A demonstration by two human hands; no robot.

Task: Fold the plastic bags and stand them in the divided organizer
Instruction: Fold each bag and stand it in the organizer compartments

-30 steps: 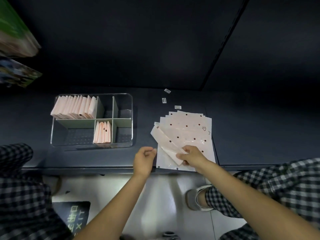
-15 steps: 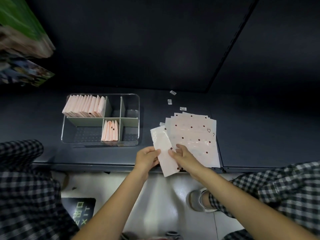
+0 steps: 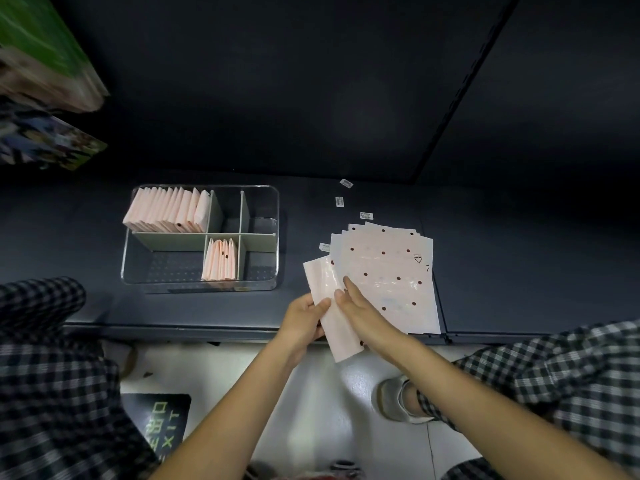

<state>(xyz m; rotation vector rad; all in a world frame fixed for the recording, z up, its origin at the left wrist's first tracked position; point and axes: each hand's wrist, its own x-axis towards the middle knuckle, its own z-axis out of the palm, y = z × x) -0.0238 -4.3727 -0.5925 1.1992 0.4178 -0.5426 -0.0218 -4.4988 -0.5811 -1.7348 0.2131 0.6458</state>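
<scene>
folded bag (image 3: 335, 317) pinched between left fingers (image 3: 320, 304), right fingers (image 3: 341, 295).

Folded bag (image 3: 332, 306): long pale-pink strip, tilted, its near end past the worktop edge, gripped from both sides. Flat bag stack (image 3: 391, 271), fanned, dark dots, lay just right of it. Clear organizer (image 3: 273, 209) sat left w/ folded bags (image 3: 166, 211) upright in back-left compartment, a few more (image 3: 220, 259) front-middle.
</scene>
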